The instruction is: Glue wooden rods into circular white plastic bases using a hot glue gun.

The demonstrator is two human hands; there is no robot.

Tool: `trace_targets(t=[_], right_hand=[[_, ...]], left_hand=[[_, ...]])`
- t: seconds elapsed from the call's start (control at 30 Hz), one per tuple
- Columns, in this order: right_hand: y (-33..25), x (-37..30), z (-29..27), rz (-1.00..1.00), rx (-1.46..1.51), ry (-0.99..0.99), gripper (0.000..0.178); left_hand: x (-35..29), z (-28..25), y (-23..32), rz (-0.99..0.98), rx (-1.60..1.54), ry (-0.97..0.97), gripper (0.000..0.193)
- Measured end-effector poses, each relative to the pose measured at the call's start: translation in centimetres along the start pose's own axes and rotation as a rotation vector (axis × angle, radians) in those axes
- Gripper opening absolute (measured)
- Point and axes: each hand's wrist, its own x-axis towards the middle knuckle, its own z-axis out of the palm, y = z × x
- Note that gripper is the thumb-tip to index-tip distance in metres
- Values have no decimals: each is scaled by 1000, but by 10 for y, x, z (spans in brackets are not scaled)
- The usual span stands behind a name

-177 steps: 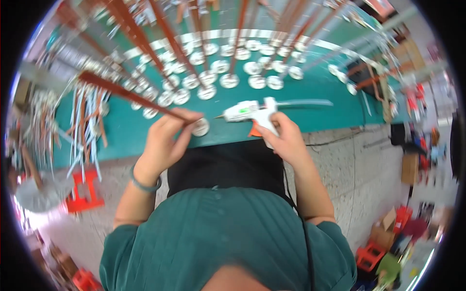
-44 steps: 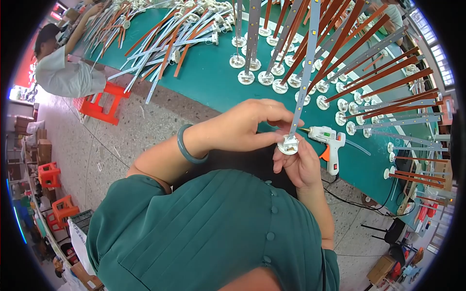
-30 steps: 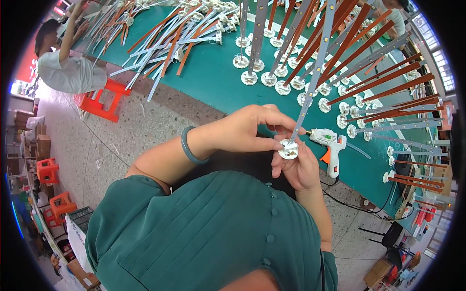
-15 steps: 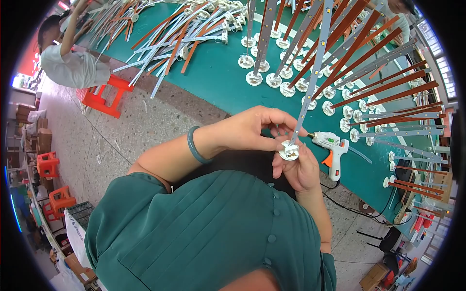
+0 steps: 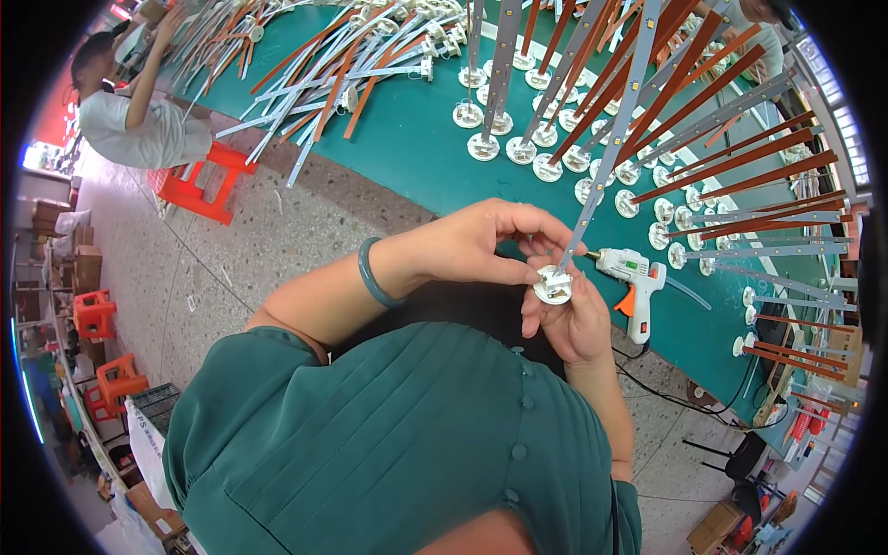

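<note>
Between my hands is an LED strip (image 5: 611, 139), a long pale bar dotted with small yellow lights, fixed to a round white base (image 5: 553, 286). My right hand (image 5: 581, 319) grips the base from below and the right, thumb at its edge. My left hand (image 5: 495, 242), with a bangle on its wrist, curls around the strip's lower end; its thumb touches near the base, and some fingertips are hidden behind. Just right of my hands a white glue gun (image 5: 635, 285) with an orange trigger lies on the green table (image 5: 407, 176).
Many similar strips on white bases (image 5: 484, 146) stand in rows across the table. A pile of loose strips (image 5: 342, 69) lies at the far left. A person (image 5: 139, 125) sits on a red stool (image 5: 205, 185) there. A black cable (image 5: 666, 398) hangs off the table's near edge.
The strip's upper end leans a little more to the right. My hands keep nearly the same hold. The person at the far left has moved an arm.
</note>
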Motion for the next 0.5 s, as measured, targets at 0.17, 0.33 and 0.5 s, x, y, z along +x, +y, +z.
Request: trace_targets(t=[0.17,0.33,0.5], right_hand=[[1,-2,-3,4,-25,5,55],[1,1,-4,-9,-17,21,54],[-2,2,-1,15,-61,22,55]], left_hand=[[1,0,3,-10,13,0,44],[4,-2,-1,3,19,2,44],[2,-2,2,39,53,19,43]])
